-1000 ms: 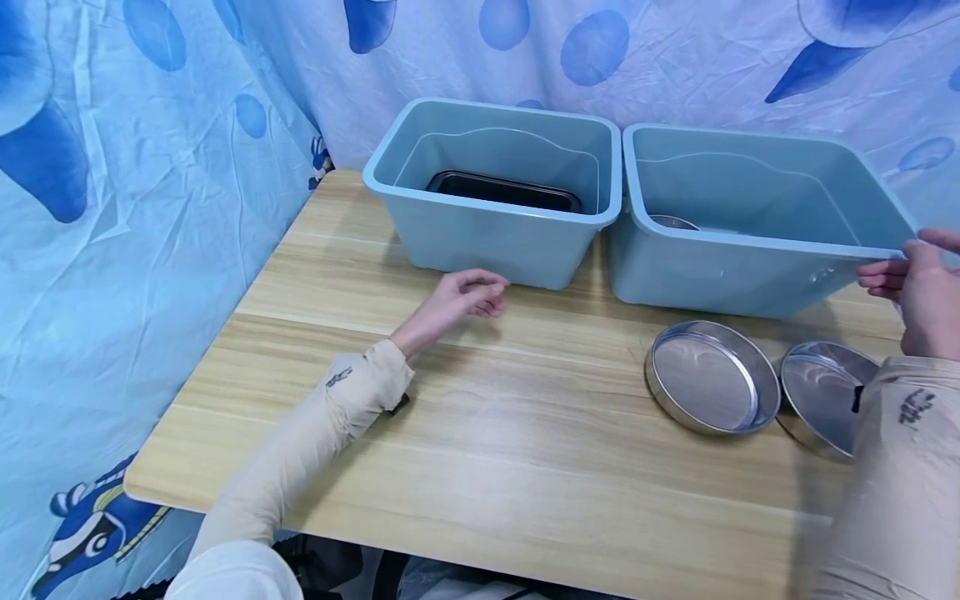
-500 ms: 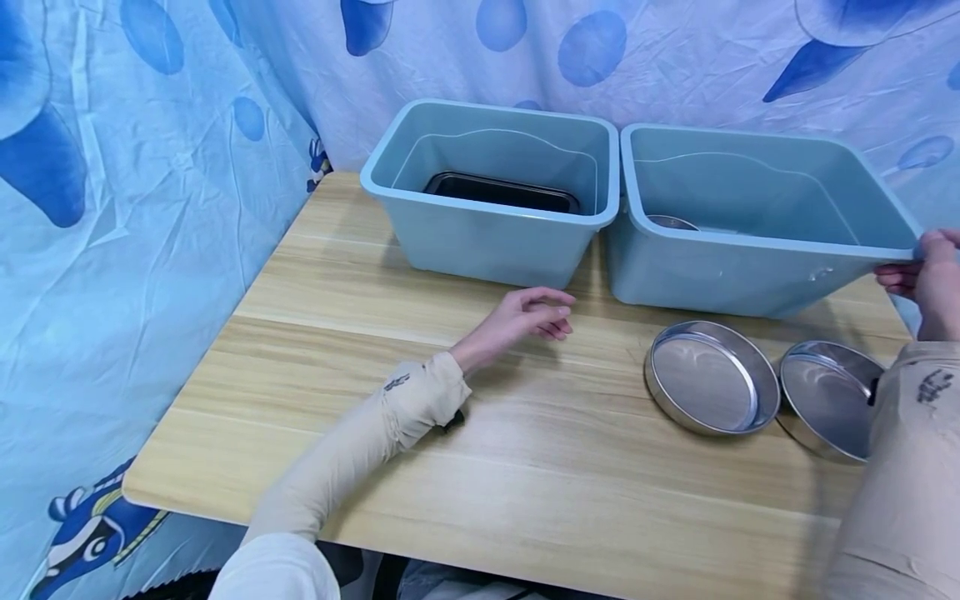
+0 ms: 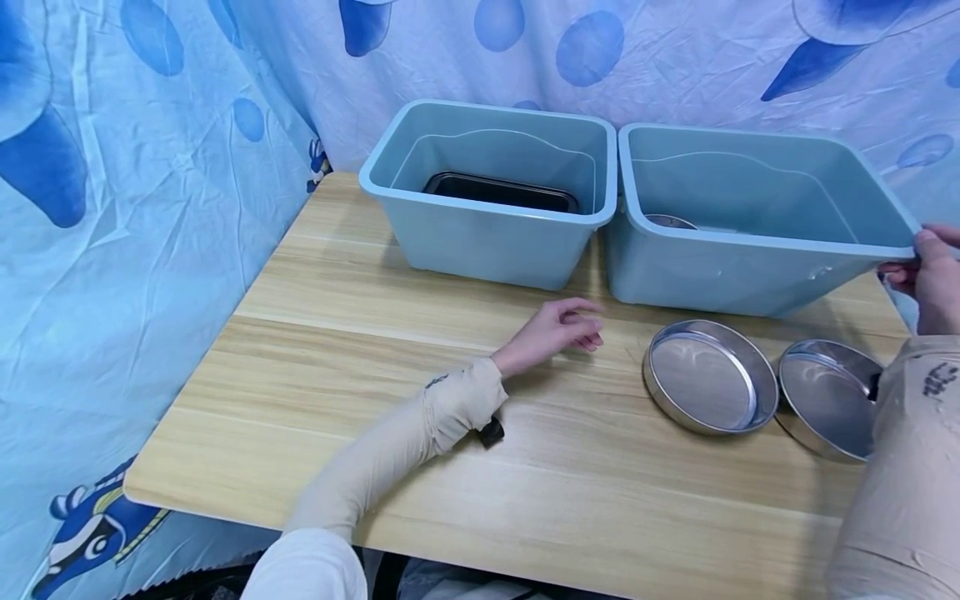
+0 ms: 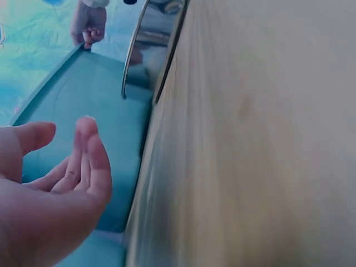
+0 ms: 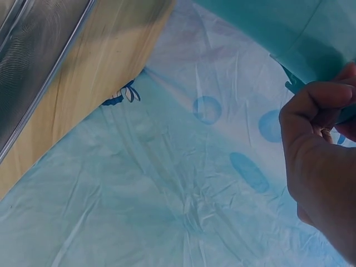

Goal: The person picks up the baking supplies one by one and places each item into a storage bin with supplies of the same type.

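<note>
Two round metal pans lie side by side at the right of the table, a nearer-left pan [image 3: 708, 379] and a right-hand pan [image 3: 828, 400] partly behind the sleeve. Behind them stands a blue plastic bin [image 3: 750, 275]. My right hand [image 3: 937, 279] grips its right corner rim; in the right wrist view the fingers [image 5: 320, 97] curl round that edge. Above the bare wood, left of the pans, my left hand [image 3: 555, 333] hovers with loosely bent fingers [image 4: 97, 161] and holds nothing.
A second blue bin [image 3: 487, 242] stands close to the left of the first and contains a black rectangular pan [image 3: 498, 190]. Inside the right bin, the edge of a round metal thing [image 3: 671, 222] shows. A patterned curtain [image 3: 675, 67] hangs behind the wooden table [image 3: 375, 333].
My left hand has moved right across the table, toward the pans. My right hand has shifted slightly right and closed round the bin's corner rim. The pans have stayed in place.
</note>
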`<state>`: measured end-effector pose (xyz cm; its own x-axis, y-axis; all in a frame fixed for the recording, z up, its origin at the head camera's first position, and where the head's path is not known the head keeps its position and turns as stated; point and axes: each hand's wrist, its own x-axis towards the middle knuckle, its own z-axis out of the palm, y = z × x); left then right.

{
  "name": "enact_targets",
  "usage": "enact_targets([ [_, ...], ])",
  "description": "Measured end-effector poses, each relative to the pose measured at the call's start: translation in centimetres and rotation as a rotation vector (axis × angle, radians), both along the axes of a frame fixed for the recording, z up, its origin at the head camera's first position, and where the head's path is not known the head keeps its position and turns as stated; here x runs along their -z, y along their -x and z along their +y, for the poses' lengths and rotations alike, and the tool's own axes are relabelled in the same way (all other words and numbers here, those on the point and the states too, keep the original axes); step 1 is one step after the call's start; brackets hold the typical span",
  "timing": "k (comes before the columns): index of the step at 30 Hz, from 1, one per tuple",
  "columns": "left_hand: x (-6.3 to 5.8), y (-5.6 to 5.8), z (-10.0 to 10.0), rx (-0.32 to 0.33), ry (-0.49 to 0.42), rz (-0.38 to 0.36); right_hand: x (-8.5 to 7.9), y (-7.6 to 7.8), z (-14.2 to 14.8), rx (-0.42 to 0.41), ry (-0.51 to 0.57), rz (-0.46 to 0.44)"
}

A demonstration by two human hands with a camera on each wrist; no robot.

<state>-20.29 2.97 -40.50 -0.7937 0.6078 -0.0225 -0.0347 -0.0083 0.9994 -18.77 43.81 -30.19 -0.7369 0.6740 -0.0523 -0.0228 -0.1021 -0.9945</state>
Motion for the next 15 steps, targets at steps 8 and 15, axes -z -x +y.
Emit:
enact_targets([
  [8,0.9,-0.7,3.4,0.066,0.157,0.192,0.0,-0.2,0.1,-0.055,0.048,0.066],
  [15,1.2,-1.4,5.7,0.076,0.159,0.138,0.2,-0.2,0.2,-0.024,-0.002,0.058],
])
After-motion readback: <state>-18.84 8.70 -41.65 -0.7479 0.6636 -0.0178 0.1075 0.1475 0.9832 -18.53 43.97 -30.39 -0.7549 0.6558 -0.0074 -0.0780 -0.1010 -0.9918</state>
